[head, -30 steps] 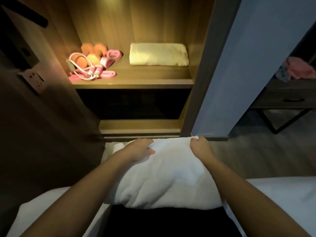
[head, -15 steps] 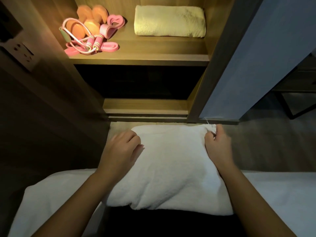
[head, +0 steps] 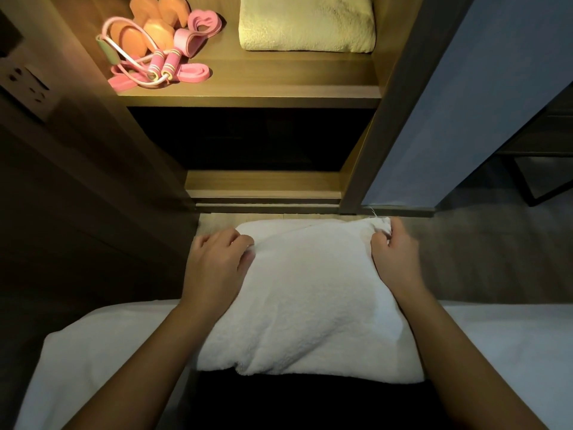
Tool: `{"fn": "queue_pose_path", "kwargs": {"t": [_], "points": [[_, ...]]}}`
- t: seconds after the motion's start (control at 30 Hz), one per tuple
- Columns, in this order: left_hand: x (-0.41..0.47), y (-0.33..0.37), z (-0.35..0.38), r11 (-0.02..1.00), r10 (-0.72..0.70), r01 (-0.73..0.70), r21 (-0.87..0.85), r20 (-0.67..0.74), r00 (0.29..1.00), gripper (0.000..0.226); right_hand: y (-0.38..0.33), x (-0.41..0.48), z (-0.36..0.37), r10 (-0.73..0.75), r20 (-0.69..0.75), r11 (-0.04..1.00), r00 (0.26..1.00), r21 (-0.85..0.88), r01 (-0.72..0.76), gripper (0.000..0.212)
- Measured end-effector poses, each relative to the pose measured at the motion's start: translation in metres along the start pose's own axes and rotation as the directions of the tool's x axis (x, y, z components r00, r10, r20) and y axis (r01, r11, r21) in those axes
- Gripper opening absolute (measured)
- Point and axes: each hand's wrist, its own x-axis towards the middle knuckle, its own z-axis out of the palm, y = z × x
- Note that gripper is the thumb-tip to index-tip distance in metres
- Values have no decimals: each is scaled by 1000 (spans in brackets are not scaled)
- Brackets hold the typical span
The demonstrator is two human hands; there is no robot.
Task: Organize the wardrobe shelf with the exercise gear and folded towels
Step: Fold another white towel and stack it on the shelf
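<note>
Evidently the person is squaring the white towel (head: 310, 299) across their lap, left hand (head: 217, 268) gripping its left edge, right hand (head: 395, 256) pinching its far corner, probably needing next to be lifting it beside the yellow towel (head: 307, 23) on the shelf (head: 248, 94).

I see a near white towel (head: 310, 293) of fluffy, matt terry cloth. The far shelf (head: 248, 96) is smooth wood-grain; its yellow towel (head: 305, 24) looks plush.
</note>
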Motion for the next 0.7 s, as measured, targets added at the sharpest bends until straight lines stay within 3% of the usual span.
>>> {"fn": "queue_pose_path", "kwargs": {"t": [0.23, 0.47, 0.53, 0.6, 0.7], "points": [[-4, 0, 3, 1000, -11, 11, -25, -1, 1000, 12, 1, 1, 0, 6, 7, 1000, 1000, -18, -6, 24], [2, -1, 1, 996, -63, 76, -38, 275, 959, 21, -1, 0, -1, 5, 5, 1000, 1000, -17, -5, 17], [2, 2, -6, 994, -44, 67, -88, 244, 969, 16, -2, -1, -2, 18, 15, 1000, 1000, -13, -18, 22], [1, 4, -23, 982, 6, 24, -189, 157, 988, 15, -3, -2, -2, 22, 22, 1000, 1000, -13, -22, 20], [3, 4, -56, 964, 231, -211, -160, 122, 965, 21, -3, -4, -4, 2, 34, 1000, 999, 1, -2, 6]]}}
